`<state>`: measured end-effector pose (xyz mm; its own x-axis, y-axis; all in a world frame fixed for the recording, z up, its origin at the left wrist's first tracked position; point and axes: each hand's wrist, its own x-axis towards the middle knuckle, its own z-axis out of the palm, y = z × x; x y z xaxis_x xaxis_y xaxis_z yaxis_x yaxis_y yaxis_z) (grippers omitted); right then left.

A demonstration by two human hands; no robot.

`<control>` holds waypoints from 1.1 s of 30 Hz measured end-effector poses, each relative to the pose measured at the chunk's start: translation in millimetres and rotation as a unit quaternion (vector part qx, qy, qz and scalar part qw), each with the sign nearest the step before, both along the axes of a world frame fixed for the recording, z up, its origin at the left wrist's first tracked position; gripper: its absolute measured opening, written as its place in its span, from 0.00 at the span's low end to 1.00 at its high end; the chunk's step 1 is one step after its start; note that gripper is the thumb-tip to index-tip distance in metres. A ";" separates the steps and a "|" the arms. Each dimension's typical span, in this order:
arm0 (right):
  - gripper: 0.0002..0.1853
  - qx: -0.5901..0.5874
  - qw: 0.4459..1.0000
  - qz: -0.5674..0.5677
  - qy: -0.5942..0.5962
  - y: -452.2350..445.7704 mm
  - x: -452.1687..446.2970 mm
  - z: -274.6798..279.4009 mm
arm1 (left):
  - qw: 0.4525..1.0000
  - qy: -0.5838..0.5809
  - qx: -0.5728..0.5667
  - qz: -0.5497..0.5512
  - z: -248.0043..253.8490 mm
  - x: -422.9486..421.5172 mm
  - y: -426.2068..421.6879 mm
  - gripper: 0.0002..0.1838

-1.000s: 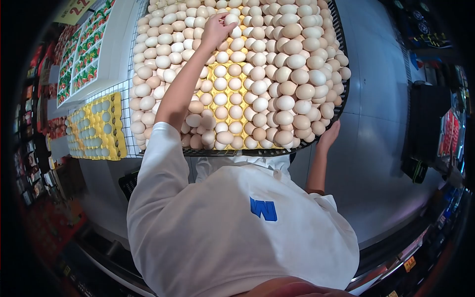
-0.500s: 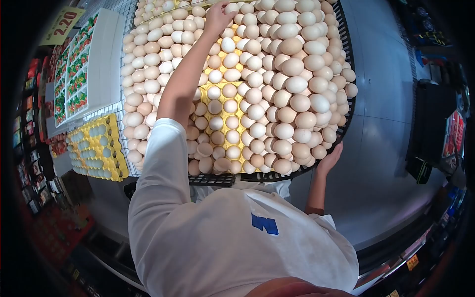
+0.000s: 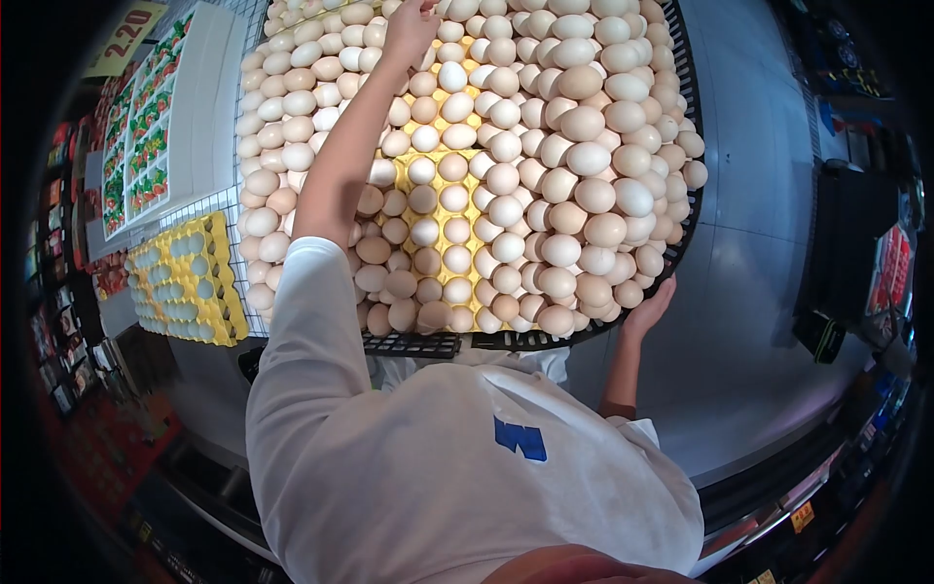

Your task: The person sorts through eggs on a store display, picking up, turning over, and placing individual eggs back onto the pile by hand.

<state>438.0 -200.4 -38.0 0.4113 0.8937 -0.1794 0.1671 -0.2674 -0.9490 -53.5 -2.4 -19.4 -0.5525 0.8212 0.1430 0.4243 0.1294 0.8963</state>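
Note:
Pale brown and cream eggs [image 3: 593,161] lie heaped in a large display with a black slatted rim [image 3: 686,229]. Through the middle runs a strip of yellow egg tray [image 3: 453,200], with eggs set in its cups. My left hand [image 3: 411,34] reaches over the eggs to the far end, at the top edge of the view. Its fingers are curled in, and what they hold, if anything, is hidden. My right hand [image 3: 652,310] rests against the outside of the black rim at the near right corner, fingers stretched out.
Stacked yellow trays of eggs [image 3: 185,282] stand at the left. Beyond them is a white box with a printed egg-tray-like pattern [image 3: 146,127] and a price sign [image 3: 126,37]. Grey floor [image 3: 759,282] lies to the right, with a dark stand [image 3: 851,253] farther off.
My left hand has shifted left and slightly farther away, from beside a far egg. My right hand stays at the rim. The view has shifted slightly.

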 end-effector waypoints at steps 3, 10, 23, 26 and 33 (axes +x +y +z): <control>0.25 0.008 1.000 0.000 -0.012 -0.3 1.6 -2.8 | 0.975 0.174 -0.134 -0.027 34.4 -27.3 -33.4 0.18; 0.25 -0.003 0.999 -0.028 0.015 0.7 -0.1 -4.2 | 0.935 0.314 -0.133 -0.098 30.9 -92.4 -51.4 0.17; 0.25 -0.011 1.000 -0.028 -0.002 0.8 -2.3 0.8 | 0.718 0.527 -0.222 -0.397 53.9 -96.5 -18.1 0.13; 0.25 -0.011 0.999 -0.030 -0.005 0.7 0.3 -3.2 | 0.700 0.560 -0.168 -0.409 46.2 -110.6 -12.2 0.13; 0.25 -0.002 0.999 -0.024 0.028 0.4 -4.6 2.7 | 0.835 0.439 -0.160 -0.290 51.4 -93.2 -4.0 0.16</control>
<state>433.4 -200.0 -35.3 0.4422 0.8727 -0.2067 0.1008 -0.2774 -0.9554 -146.7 -6.4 32.0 0.1538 0.9881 0.0050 0.9745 -0.1526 0.1645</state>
